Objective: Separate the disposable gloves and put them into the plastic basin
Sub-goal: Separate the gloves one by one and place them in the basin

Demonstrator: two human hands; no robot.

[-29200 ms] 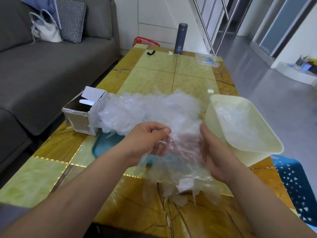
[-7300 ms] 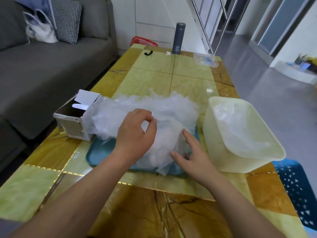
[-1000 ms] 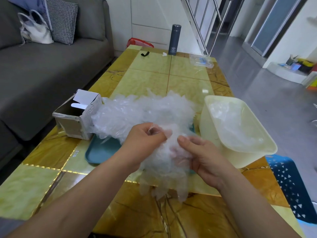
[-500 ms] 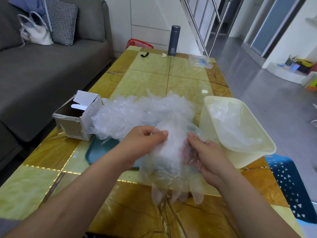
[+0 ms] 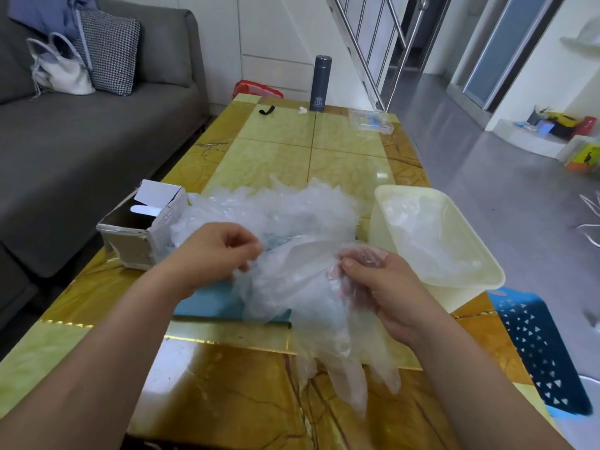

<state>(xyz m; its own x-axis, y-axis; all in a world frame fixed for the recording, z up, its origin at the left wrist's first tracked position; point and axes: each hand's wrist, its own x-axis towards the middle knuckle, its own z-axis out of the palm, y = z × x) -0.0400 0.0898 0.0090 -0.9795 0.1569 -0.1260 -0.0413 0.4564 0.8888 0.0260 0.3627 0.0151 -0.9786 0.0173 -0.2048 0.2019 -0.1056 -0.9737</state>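
- The basin (image 5: 465, 282) stood just right of the right hand (image 5: 380, 287), the nearer one; the left hand (image 5: 224, 251) was farther across.
- Between the hands hung a clump of gloves (image 5: 302, 287), its long axis running down toward the person, its fingers dangling below the right hand.
- The hands were apart, each pinching the film: the left at the clump's edge, the right curled round its cuff end.
- The loose pile (image 5: 276, 209) lay beyond both hands on a blue tray (image 5: 207, 303).
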